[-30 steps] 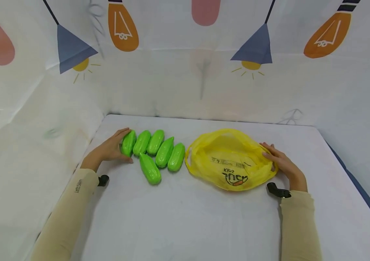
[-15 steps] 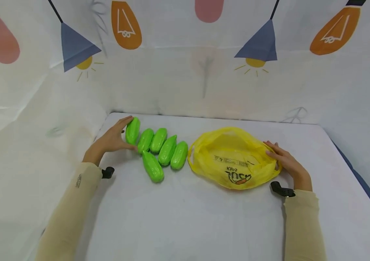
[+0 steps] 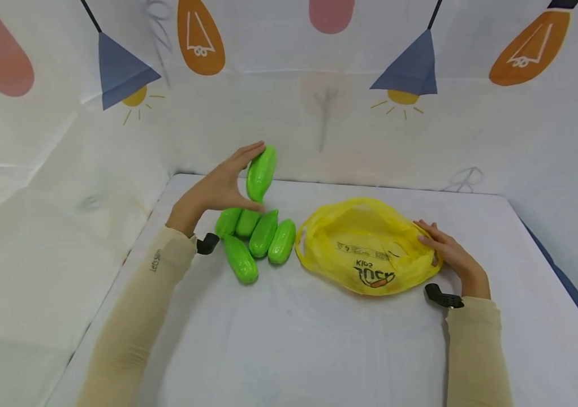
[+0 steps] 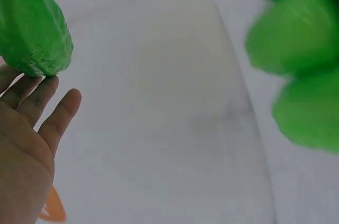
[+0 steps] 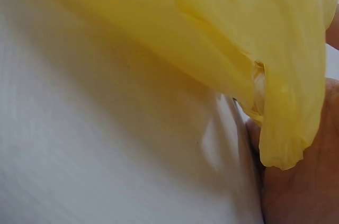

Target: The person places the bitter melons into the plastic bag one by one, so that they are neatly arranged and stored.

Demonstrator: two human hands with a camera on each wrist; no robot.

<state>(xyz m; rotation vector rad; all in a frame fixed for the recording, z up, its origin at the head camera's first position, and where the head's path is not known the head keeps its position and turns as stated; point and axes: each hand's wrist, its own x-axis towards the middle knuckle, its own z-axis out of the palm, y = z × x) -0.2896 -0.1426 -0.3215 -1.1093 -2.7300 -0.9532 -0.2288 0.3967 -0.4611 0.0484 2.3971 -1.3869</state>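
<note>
From the head camera, the person's left hand (image 3: 218, 189) pinched a green plastic cucumber (image 3: 261, 173) between thumb and fingers, lifted clear of the white table (image 3: 289, 339), at about ten o'clock from the yellow plastic bag (image 3: 367, 246). Five more green cucumbers (image 3: 255, 240) lay in a cluster on the table just beside the bag, at its nine o'clock. The right hand (image 3: 449, 257) rested on the bag's rim at three o'clock, fingers fairly straight and pressing the plastic down. To bag the piece cleanly, it would likely help to keep that rim pinned so the mouth stays open, and to carry the cucumber over the near edge before letting go. From the left wrist camera, the held cucumber (image 4: 34, 28) showed at the top left, touching the fingertips (image 4: 58, 115); the thumb was cut off, and the cluster (image 4: 296, 49) at the right was a green blur. From the right wrist camera, only folds of the yellow bag (image 5: 212, 38) and a sliver of hand (image 5: 302, 181) showed; the fingers were hidden.
</note>
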